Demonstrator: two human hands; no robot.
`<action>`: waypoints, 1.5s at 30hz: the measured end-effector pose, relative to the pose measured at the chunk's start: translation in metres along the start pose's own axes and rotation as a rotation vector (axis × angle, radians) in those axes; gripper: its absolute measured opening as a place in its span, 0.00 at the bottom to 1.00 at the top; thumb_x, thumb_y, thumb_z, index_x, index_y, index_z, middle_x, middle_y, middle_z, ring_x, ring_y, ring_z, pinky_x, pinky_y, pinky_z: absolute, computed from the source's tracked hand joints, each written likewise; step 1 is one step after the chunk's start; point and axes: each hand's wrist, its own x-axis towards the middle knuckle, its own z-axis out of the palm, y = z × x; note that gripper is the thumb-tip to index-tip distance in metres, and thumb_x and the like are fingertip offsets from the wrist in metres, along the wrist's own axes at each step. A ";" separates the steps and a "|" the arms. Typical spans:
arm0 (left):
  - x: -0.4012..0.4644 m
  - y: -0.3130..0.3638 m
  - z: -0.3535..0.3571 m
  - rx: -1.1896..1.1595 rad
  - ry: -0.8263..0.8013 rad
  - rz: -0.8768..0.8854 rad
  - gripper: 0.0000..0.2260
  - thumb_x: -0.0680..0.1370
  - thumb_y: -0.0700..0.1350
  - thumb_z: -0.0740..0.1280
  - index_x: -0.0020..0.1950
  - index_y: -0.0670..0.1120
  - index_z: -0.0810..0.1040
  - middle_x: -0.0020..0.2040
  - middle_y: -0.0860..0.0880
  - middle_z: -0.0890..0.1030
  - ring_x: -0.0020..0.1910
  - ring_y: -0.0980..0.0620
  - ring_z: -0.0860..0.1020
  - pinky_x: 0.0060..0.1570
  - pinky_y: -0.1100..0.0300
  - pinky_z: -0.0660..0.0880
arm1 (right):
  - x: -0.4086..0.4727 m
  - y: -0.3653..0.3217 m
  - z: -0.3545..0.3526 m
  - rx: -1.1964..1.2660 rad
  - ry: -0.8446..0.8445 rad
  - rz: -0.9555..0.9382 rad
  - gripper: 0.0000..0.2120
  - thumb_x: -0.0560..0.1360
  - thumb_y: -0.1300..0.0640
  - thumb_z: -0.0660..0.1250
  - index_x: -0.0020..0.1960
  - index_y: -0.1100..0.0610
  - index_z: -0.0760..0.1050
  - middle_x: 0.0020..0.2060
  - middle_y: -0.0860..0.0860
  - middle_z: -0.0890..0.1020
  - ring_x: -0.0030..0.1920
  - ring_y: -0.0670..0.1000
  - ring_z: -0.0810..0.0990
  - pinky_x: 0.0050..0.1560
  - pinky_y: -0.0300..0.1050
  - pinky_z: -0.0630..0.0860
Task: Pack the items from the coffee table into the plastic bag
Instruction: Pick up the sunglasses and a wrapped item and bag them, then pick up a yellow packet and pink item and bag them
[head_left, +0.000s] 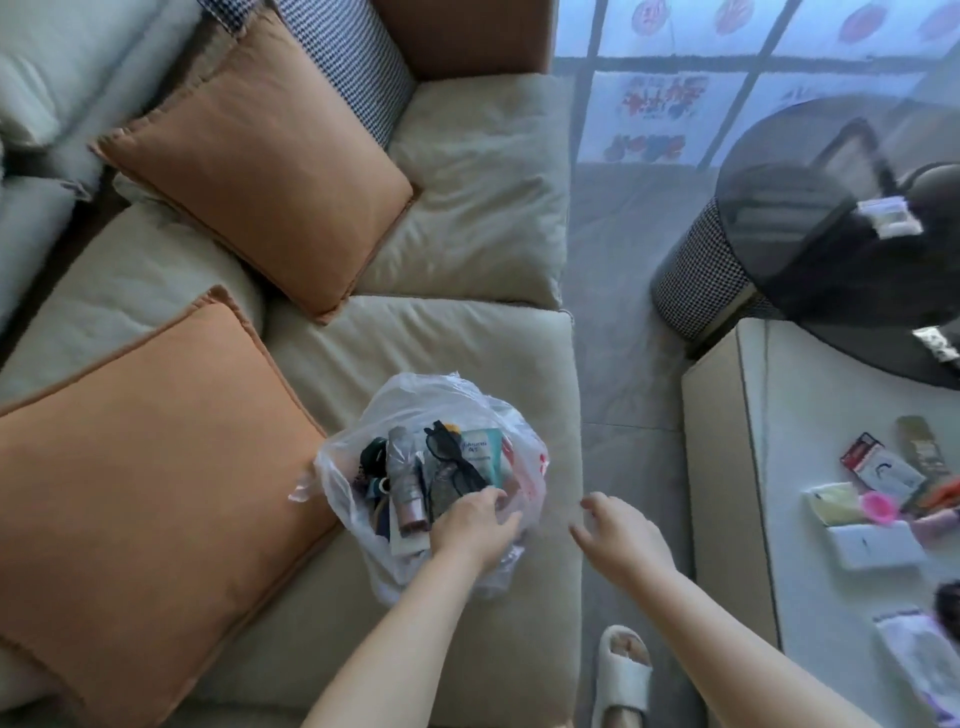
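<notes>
While our left hand (475, 525) reaches into the plastic bag (436, 483), its fingers curl down over the near edge of the things inside, and we cannot tell if it really holds one of them. Our right hand (621, 535) hangs in the air just right of the bag, past the sofa's edge, with loose spread fingers and nothing in it.

We see the bag sitting open on the beige sofa seat (441, 343). Inside it are black glasses (454, 457), a silver and pink tube (402, 478) and a white and teal pack (483, 454). We can see blue letters on the pack, but they are too fuzzy to read.

Two orange pillows lie on the sofa, the near pillow (145, 493) just left of the bag and the far pillow (260, 182) well behind it.

On our right is the white coffee table (789, 467), across a strip of grey floor (618, 322). Small things lie on it: a red and white card pack (878, 465), a yellow packet (834, 501), a pink round thing (878, 506) and a flat white box (875, 545). We cannot read their labels. A dark round glass table (831, 249) sits behind it.

Our foot in a white slipper (623, 675) is on the floor between the sofa and the coffee table.
</notes>
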 end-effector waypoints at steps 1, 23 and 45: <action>-0.003 0.012 0.007 0.029 -0.038 0.017 0.20 0.77 0.59 0.59 0.67 0.54 0.71 0.63 0.51 0.78 0.62 0.48 0.76 0.57 0.56 0.72 | -0.005 0.012 -0.004 0.012 0.007 0.033 0.19 0.77 0.48 0.57 0.65 0.53 0.70 0.62 0.51 0.76 0.63 0.53 0.74 0.59 0.47 0.70; -0.117 0.287 0.256 0.382 -0.320 0.317 0.17 0.76 0.61 0.59 0.59 0.55 0.77 0.59 0.54 0.80 0.59 0.52 0.77 0.54 0.58 0.73 | -0.184 0.380 0.012 0.429 0.143 0.605 0.19 0.79 0.46 0.54 0.64 0.53 0.72 0.63 0.53 0.77 0.63 0.55 0.75 0.60 0.47 0.69; -0.112 0.463 0.492 0.619 -0.437 0.577 0.19 0.78 0.57 0.59 0.65 0.51 0.75 0.62 0.50 0.78 0.61 0.49 0.76 0.58 0.57 0.74 | -0.218 0.656 0.097 0.697 0.228 0.851 0.26 0.77 0.50 0.61 0.73 0.54 0.61 0.70 0.53 0.65 0.68 0.56 0.67 0.64 0.50 0.70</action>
